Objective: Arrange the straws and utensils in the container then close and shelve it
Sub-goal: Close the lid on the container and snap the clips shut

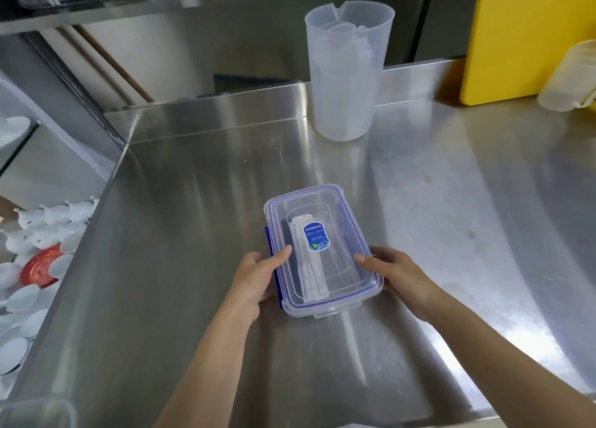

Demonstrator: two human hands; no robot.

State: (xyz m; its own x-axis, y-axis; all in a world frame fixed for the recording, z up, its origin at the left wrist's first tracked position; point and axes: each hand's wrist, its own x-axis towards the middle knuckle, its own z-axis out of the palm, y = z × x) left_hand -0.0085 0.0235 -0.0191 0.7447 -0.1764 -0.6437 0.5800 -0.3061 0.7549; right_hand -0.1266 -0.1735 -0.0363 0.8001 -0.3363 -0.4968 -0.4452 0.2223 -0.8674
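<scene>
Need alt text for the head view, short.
Two bare hands, left hand and right hand, grip the sides of a lidded clear container of wrapped straws on a steel counter. A translucent pitcher stands behind.

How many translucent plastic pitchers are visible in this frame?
2. One pitcher stands upright at the back of the steel counter, behind the lidded container. A second pitcher lies tilted at the right edge, partly cut off; others may be out of view.
</scene>
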